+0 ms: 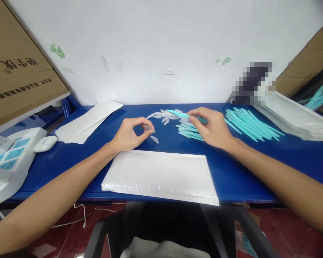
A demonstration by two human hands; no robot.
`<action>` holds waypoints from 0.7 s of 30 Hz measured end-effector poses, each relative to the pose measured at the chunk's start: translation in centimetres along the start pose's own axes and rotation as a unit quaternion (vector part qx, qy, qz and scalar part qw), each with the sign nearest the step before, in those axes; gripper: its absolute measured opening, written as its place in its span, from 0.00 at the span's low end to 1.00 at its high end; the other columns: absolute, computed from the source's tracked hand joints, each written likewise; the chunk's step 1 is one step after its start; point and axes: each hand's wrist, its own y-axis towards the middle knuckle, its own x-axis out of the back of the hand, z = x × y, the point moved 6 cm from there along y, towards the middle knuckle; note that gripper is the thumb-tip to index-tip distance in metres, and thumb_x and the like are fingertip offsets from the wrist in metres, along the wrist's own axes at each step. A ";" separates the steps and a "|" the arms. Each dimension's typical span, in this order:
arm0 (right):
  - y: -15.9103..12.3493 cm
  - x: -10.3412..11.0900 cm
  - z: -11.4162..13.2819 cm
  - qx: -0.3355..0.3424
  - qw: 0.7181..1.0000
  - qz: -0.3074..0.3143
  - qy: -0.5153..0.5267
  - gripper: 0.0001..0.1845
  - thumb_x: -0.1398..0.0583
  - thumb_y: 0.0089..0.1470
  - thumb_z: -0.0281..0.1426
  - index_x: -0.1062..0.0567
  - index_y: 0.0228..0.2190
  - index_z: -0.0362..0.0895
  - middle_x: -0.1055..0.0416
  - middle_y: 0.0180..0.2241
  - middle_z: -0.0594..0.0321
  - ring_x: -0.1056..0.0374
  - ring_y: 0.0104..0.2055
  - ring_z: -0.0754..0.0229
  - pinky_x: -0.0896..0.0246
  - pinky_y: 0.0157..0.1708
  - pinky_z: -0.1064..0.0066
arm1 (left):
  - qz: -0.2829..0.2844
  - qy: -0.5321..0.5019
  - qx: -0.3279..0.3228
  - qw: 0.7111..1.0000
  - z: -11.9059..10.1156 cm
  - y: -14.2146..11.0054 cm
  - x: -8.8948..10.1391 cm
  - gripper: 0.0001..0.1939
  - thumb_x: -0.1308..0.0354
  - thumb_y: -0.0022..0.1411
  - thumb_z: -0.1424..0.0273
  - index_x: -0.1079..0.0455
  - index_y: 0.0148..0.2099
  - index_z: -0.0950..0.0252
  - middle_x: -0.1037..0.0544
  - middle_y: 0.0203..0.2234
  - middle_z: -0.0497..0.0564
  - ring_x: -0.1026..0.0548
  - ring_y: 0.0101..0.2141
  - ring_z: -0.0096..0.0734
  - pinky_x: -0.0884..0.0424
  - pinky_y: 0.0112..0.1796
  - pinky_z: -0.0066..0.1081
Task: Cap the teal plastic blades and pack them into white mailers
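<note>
My left hand (130, 134) is closed in a pinch, with a small translucent plastic cap (149, 128) between thumb and fingertips. Just below it, a loose cap (154, 139) lies on the blue table. My right hand (211, 127) grips a slim teal stick that looks like an eyebrow razor (177, 114), its tapered end pointing left. Under that hand is a small stack of teal razors (188, 131). A scattered pile of translucent caps (163, 115) lies behind, between my hands. More teal razors (251, 123) are heaped to the right of my right hand.
A white padded mailer (161, 175) lies at the front edge of the blue table (78, 161). White sheets or envelopes (88, 120) lie at left, near a power strip (18, 154) and white earbud case (45, 143). A stack of white packages (298, 118) stands right; a cardboard box (24, 64) rises left.
</note>
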 end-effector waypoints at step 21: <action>-1.1 -2.2 2.3 0.104 0.955 0.250 -0.123 0.18 0.48 0.69 0.32 0.20 0.50 0.46 0.21 0.37 0.59 0.26 0.35 0.57 0.38 0.32 0.66 | 0.192 0.031 0.071 0.978 1.9 0.0 -1.3 0.09 0.32 0.62 0.60 0.18 0.40 0.58 0.16 0.41 0.53 0.22 0.47 0.40 0.27 0.49 0.42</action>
